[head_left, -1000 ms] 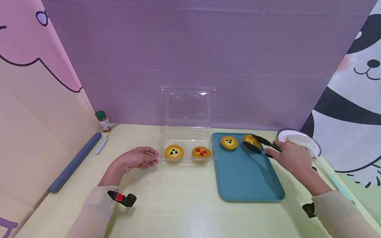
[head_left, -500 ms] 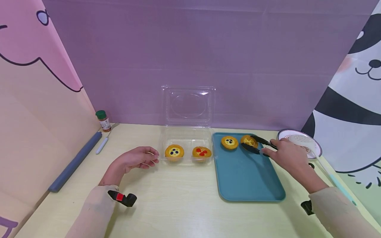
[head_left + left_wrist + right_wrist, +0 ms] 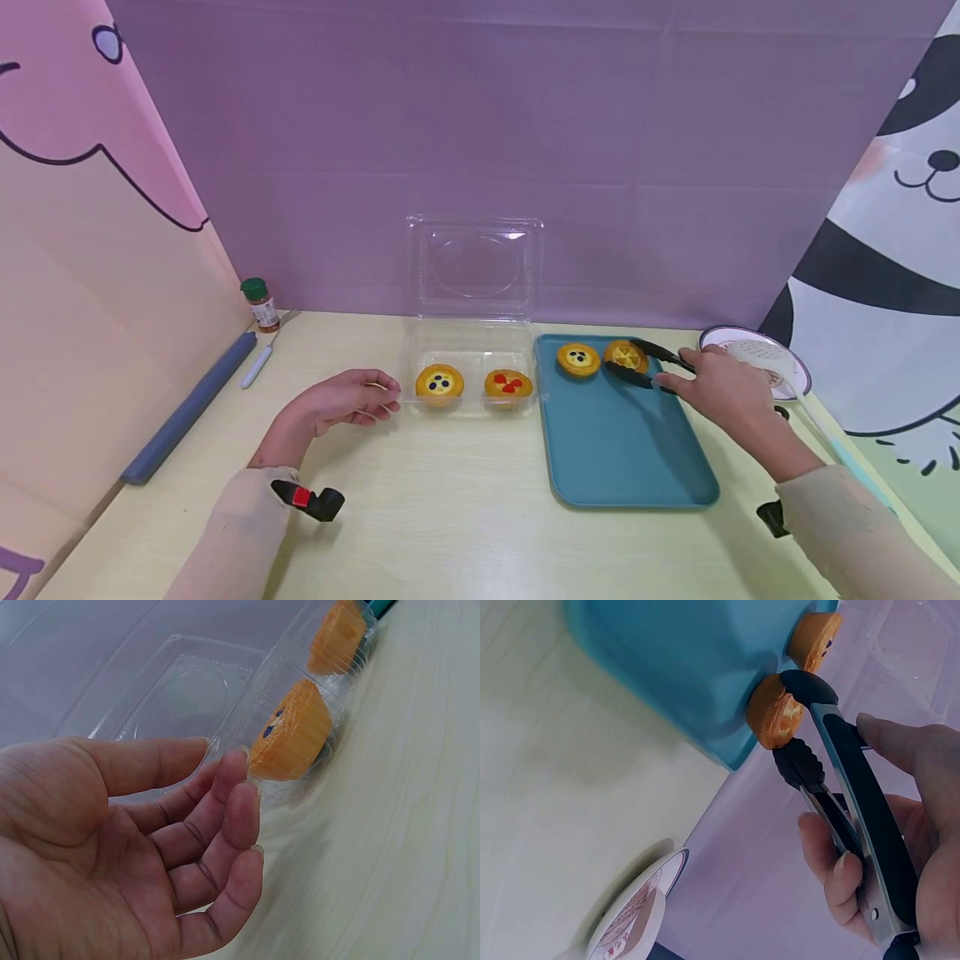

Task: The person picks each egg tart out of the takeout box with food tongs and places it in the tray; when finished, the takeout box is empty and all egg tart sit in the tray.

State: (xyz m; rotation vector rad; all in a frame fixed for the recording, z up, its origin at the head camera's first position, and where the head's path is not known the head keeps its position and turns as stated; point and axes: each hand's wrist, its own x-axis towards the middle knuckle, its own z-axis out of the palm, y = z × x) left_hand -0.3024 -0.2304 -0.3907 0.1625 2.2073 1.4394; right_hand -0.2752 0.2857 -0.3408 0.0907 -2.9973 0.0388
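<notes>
In the head view my left hand (image 3: 347, 398) rests beside the left edge of a clear plastic clamshell box (image 3: 474, 342), its fingers loosely bent and the tips at the rim. Whether they touch it is unclear. The lid stands up behind. Inside the box sit a blueberry-topped tart (image 3: 439, 384) and a red-topped tart (image 3: 508, 385). My right hand (image 3: 731, 392) grips black-tipped tongs (image 3: 870, 817). The tong tips lie either side of a yellow fruit tart (image 3: 774, 712) at the back right of the blue tray (image 3: 630, 450). Another blueberry-topped tart (image 3: 578, 360) sits to its left.
At the right, a white plate (image 3: 720, 336) carries the head of a skimmer (image 3: 765, 356). On the left lie a blue roll (image 3: 191, 408), a white-handled fork (image 3: 257, 367) and a green-capped jar (image 3: 260, 306). A purple backdrop (image 3: 600, 167) closes off the back.
My right hand has shifted slightly left with the tongs. The yellow fruit tart has moved slightly left and turned to show its top more. My left hand stays put.
</notes>
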